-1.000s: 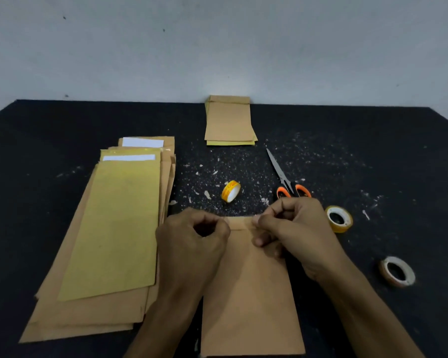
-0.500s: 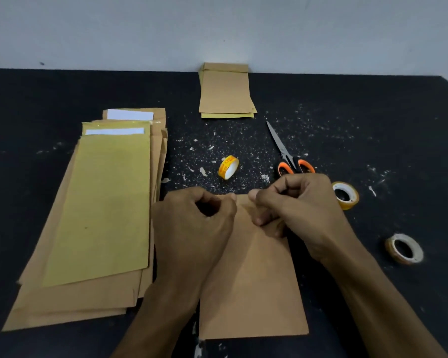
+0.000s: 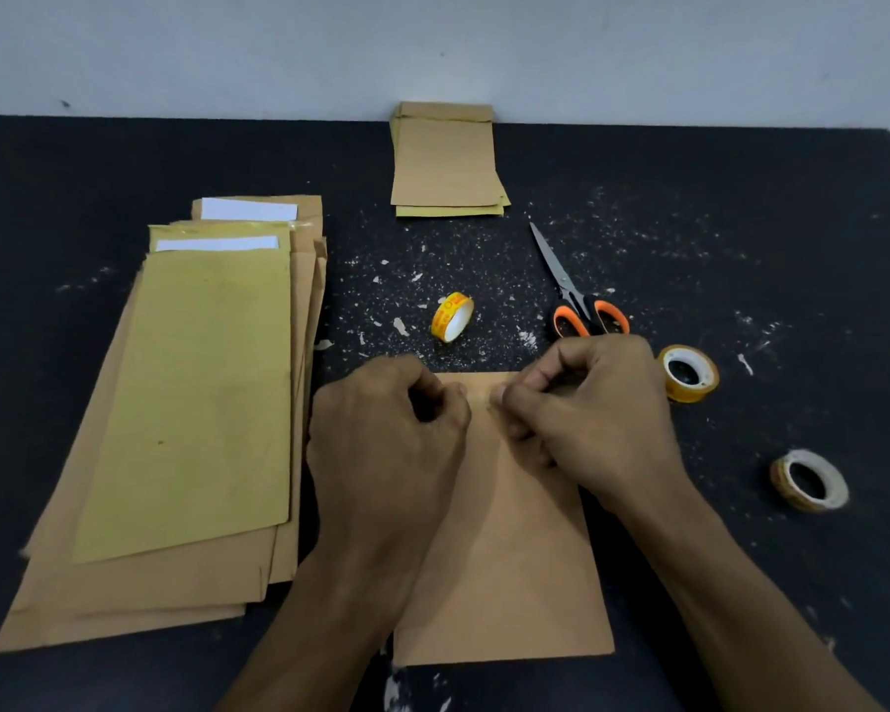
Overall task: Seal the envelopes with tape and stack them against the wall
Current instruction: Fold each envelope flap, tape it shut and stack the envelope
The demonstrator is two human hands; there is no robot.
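Both hands sit curled at the top edge of the brown envelope [image 3: 504,547], which lies flat on the dark table [image 3: 741,238] right in front of the person. The left hand [image 3: 386,434] and the right hand [image 3: 592,408] each have fingertips bunched at the folded flap, thumbs nearly meeting; they seem to pinch or press something there, but whether a strip of clear tape is between them I cannot tell.

The likely trouble is the flap: thin paper, creased once, wants to spring open, so tape laid while it lifts would wrinkle or stick crooked. Clear tape also clings to skin (and to itself), so it could fold over before it lands. The table is strewn with pale paper scraps that could get caught under the sticky side.

The sealed stack [image 3: 445,161] rests against the pale wall [image 3: 432,43], flat and matte. The waiting pile [image 3: 176,413] is fanned loosely at left, one yellowish sheet on top. Three tape rolls, scissors [image 3: 576,295] with orange handles lying near.
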